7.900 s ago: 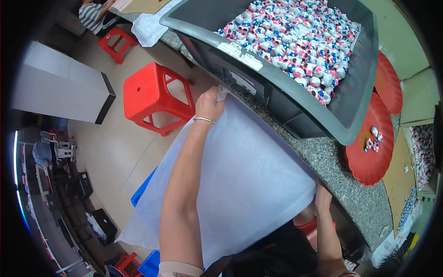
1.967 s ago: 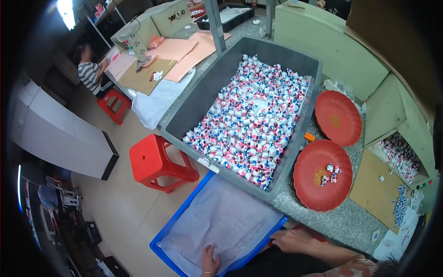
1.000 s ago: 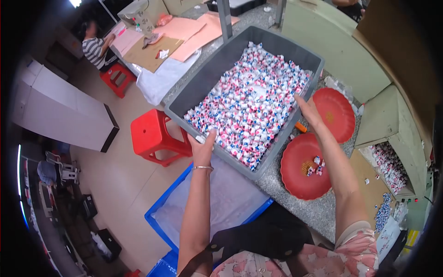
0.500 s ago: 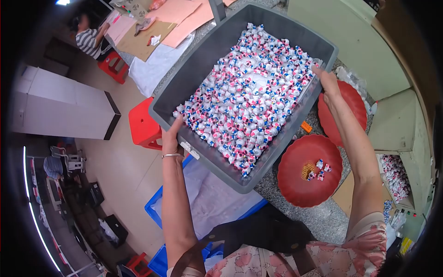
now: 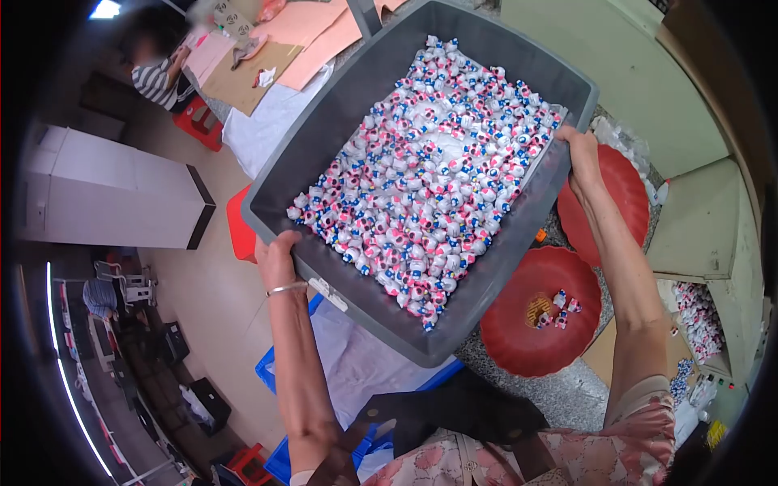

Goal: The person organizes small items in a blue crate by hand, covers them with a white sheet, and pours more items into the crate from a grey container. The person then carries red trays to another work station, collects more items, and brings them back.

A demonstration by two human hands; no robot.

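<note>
A large grey plastic bin (image 5: 275, 158) is tilted in front of me, gripped at two opposite sides. Inside it lie many small white figurines (image 5: 429, 170) with pink and blue parts, heaped over its floor. My left hand (image 5: 278, 257) is closed on the rim at the near left, thumb on the inside, beside a torn white label (image 5: 327, 294). At the right rim, my right hand (image 5: 582, 155) is closed on the edge, its other fingers hidden below. Under the bin is a blue crate (image 5: 267, 368) lined with translucent plastic (image 5: 356, 340).
Two red scalloped trays (image 5: 519, 352) rest on the speckled stone counter at right; the nearer holds several figurines. An orange object (image 5: 540, 235) lies between them. A red stool (image 5: 240, 223) stands left of the bin. A person in a striped top (image 5: 154, 81) sits at the far table.
The bin has shifted left and toward me with both hands on it. It now covers more of the red stool and the orange object.
</note>
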